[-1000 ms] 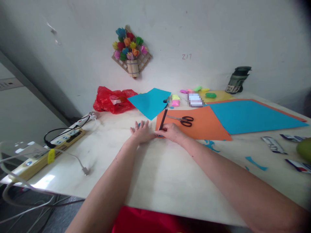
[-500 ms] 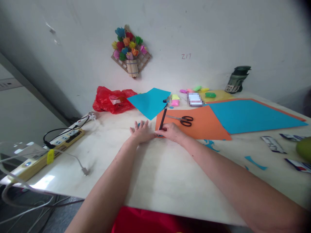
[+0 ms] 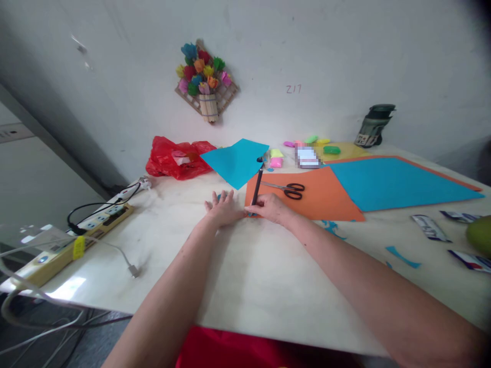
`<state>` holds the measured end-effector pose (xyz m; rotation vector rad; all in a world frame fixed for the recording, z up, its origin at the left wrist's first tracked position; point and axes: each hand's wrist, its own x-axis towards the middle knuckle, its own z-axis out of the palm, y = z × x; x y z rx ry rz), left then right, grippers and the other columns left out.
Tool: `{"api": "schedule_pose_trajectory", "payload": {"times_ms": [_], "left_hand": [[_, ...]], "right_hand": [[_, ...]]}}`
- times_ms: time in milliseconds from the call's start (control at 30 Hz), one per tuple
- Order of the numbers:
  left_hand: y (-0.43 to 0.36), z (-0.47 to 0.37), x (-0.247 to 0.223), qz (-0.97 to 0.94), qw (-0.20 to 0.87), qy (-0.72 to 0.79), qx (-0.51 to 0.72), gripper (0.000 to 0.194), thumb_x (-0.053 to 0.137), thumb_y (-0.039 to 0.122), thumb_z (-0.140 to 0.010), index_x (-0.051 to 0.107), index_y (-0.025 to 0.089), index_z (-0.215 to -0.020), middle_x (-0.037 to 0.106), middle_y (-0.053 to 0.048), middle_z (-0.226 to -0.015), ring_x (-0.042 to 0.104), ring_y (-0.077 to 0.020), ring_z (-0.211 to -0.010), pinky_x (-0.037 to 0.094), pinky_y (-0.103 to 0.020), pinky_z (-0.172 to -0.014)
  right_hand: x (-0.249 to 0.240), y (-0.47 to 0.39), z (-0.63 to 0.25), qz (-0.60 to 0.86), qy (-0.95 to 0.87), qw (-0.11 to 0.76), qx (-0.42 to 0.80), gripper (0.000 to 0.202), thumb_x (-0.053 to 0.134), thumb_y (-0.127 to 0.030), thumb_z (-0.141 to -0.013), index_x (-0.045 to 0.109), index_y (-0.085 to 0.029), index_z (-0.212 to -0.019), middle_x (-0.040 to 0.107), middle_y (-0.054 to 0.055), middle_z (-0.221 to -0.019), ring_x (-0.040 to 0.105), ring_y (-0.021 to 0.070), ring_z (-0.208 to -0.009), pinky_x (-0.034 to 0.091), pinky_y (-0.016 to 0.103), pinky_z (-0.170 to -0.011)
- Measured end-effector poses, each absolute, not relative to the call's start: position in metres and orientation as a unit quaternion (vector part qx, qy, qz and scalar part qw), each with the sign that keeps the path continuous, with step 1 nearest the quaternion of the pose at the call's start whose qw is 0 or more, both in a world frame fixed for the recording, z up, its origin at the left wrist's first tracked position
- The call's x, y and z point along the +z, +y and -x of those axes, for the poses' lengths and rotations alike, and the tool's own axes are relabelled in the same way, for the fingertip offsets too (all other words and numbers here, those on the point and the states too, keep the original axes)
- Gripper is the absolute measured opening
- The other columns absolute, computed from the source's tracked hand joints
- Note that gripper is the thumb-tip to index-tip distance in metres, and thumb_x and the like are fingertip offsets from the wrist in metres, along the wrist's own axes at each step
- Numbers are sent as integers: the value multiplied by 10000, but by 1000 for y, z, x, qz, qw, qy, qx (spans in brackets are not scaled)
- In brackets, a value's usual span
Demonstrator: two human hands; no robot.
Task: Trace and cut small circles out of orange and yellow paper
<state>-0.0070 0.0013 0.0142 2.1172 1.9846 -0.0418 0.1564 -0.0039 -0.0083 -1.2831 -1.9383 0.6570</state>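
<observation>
The pen [image 3: 257, 186] stands nearly upright, leaning slightly, at the near left corner of the orange sheet [image 3: 320, 191], the landmark for all places here. The right hand [image 3: 270, 208] holds it in a narrow pinch near its lower end; its tip is hidden. A small blue piece [image 3: 252, 215] shows beneath the fingers at that corner; its outline cannot be made out. The left hand [image 3: 221, 208] lies palm down just left of the orange sheet, fingers spread wide; whether anything is pinned under the palm cannot be told. Another blue piece [image 3: 219, 197] shows just beyond its fingertips. Scissors [image 3: 294, 191] rest on the orange sheet, out of either hand. Blue scraps [image 3: 333, 229] lie at its near edge, and a curved blue strip [image 3: 402, 257] lies farther to its near right; these offcuts suggest that some cutting is done. Penwork appears to be in hand, though no drawn line can be seen. The orange sheet shows no evident cut-out in its visible part. Beyond its far left corner lies a blue sheet [image 3: 238, 161]; a larger blue sheet [image 3: 402, 186] adjoins its right side. No finished article is recognisable, so how much work remains cannot be judged.
</observation>
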Motion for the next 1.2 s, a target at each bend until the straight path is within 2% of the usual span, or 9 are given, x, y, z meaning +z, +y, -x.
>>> {"api": "schedule_pose_trajectory", "payload": {"times_ms": [1200], "left_hand": [[5, 10, 8, -726, 112, 679, -7, 1025, 376, 772, -589, 64, 242, -1410, 3, -45, -1476, -140, -335, -1307, 29, -586, -1006]], "right_hand": [[0, -6, -162, 463, -742, 357, 328, 133, 599, -250, -687, 671, -138, -676, 664, 38, -658, 597, 150, -648, 449, 240, -587]]}}
